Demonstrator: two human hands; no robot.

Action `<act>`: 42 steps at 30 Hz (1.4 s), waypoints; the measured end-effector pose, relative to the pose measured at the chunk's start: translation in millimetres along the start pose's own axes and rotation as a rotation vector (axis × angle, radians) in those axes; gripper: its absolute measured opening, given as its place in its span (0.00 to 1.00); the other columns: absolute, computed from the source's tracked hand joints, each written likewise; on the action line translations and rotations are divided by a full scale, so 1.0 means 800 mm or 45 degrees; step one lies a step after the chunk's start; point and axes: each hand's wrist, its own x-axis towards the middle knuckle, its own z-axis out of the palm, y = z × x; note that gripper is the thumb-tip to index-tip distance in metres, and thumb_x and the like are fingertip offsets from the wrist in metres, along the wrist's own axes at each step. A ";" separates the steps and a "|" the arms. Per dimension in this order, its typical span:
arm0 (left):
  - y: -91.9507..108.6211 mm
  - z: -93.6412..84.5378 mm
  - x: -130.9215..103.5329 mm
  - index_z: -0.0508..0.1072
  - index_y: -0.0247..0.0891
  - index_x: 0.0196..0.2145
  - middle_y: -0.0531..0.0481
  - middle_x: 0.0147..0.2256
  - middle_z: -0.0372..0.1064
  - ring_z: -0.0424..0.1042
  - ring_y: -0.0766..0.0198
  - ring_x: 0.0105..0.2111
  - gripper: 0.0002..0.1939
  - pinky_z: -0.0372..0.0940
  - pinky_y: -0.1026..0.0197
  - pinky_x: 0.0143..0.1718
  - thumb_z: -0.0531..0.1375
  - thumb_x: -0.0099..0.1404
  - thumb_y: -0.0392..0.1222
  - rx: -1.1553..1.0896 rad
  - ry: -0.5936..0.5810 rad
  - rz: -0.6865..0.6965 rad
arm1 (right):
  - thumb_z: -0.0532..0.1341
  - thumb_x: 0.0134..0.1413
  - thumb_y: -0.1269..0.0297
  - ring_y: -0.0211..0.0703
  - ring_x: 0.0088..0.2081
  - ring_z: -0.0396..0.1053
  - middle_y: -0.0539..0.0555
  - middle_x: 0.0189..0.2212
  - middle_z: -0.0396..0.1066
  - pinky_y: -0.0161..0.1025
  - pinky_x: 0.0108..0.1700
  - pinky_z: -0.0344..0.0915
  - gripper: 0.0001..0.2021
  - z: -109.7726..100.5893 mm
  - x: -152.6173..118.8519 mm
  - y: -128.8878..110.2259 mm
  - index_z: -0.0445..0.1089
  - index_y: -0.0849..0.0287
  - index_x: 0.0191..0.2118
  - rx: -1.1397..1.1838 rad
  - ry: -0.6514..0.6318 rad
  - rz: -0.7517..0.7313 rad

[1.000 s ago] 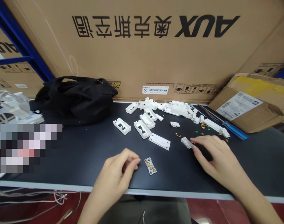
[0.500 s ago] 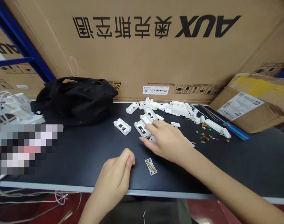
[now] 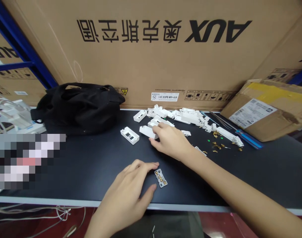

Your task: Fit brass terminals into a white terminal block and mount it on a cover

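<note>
My left hand (image 3: 133, 188) is open at the front of the black table, thumb and forefinger apart. Between and just right of those fingertips lies a small white plastic plate with brass contacts (image 3: 161, 178), seemingly untouched. Farther back, my right hand (image 3: 169, 138) grips the right end of a white plastic housing (image 3: 148, 132), which is tilted so a plain outer side shows. Its fingers hide part of the housing. Behind it is another white housing (image 3: 153, 122), partly covered by the hand. An open-topped housing with dark slots (image 3: 130, 136) lies to the left.
A pile of white plastic parts (image 3: 190, 115) runs along the back, with loose brass pieces (image 3: 216, 145) to its right. Blue-handled tools (image 3: 250, 138) lie by a taped carton (image 3: 252, 105). A black bag (image 3: 78, 109) and cables (image 3: 2, 115) occupy the left.
My left hand has opened from a fist and moved right to the brass-fitted plate. My right hand has taken hold of a housing and tilted it up.
</note>
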 end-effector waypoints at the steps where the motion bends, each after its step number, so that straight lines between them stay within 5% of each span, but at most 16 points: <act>1: 0.000 0.000 0.001 0.61 0.50 0.62 0.48 0.55 0.70 0.71 0.53 0.55 0.21 0.68 0.48 0.56 0.57 0.74 0.39 0.002 -0.011 0.006 | 0.59 0.66 0.60 0.50 0.40 0.74 0.59 0.43 0.73 0.42 0.40 0.68 0.09 -0.005 -0.006 0.004 0.72 0.59 0.44 0.017 0.027 0.004; 7: 0.002 -0.001 0.004 0.63 0.50 0.61 0.47 0.52 0.70 0.72 0.51 0.52 0.20 0.69 0.46 0.54 0.58 0.74 0.39 -0.012 -0.042 0.001 | 0.59 0.67 0.64 0.44 0.42 0.72 0.57 0.45 0.71 0.40 0.44 0.70 0.04 -0.027 -0.086 0.031 0.68 0.57 0.40 0.447 0.278 -0.181; 14: 0.005 -0.002 0.004 0.61 0.50 0.64 0.48 0.55 0.70 0.70 0.51 0.56 0.24 0.67 0.45 0.58 0.60 0.73 0.39 -0.003 -0.039 0.025 | 0.63 0.66 0.63 0.47 0.47 0.77 0.56 0.51 0.73 0.41 0.47 0.73 0.02 0.003 -0.195 0.055 0.68 0.52 0.40 0.384 0.347 -0.138; 19: 0.006 -0.002 0.003 0.62 0.51 0.61 0.50 0.54 0.70 0.71 0.52 0.55 0.22 0.67 0.45 0.57 0.60 0.73 0.39 -0.025 -0.066 0.013 | 0.64 0.64 0.53 0.49 0.36 0.78 0.56 0.44 0.77 0.43 0.39 0.74 0.11 0.005 -0.232 0.080 0.69 0.50 0.48 0.307 0.514 0.059; 24: 0.003 0.000 0.003 0.63 0.50 0.58 0.49 0.54 0.70 0.71 0.52 0.54 0.17 0.67 0.46 0.55 0.60 0.74 0.41 -0.034 -0.061 0.007 | 0.63 0.64 0.48 0.47 0.30 0.76 0.55 0.37 0.78 0.42 0.31 0.72 0.15 -0.012 -0.192 0.089 0.69 0.51 0.49 0.279 0.575 0.180; 32: 0.000 0.002 0.001 0.65 0.50 0.54 0.49 0.51 0.71 0.72 0.52 0.51 0.15 0.67 0.48 0.53 0.62 0.73 0.42 -0.073 -0.020 -0.001 | 0.64 0.59 0.60 0.46 0.32 0.75 0.54 0.34 0.76 0.42 0.36 0.70 0.11 0.003 -0.072 0.100 0.69 0.57 0.44 0.275 0.343 0.077; 37: -0.002 0.001 0.002 0.65 0.49 0.55 0.50 0.49 0.73 0.73 0.53 0.49 0.17 0.68 0.50 0.50 0.62 0.72 0.39 -0.079 -0.013 0.019 | 0.65 0.58 0.58 0.48 0.36 0.75 0.55 0.38 0.77 0.44 0.39 0.70 0.13 0.020 -0.064 0.111 0.71 0.56 0.47 0.244 0.212 0.083; 42: -0.003 0.000 0.002 0.64 0.49 0.55 0.51 0.48 0.73 0.73 0.54 0.49 0.17 0.68 0.50 0.50 0.62 0.72 0.38 -0.081 -0.008 0.041 | 0.64 0.62 0.55 0.55 0.49 0.73 0.59 0.47 0.76 0.51 0.50 0.69 0.14 0.023 -0.068 0.112 0.71 0.56 0.50 0.235 0.145 -0.037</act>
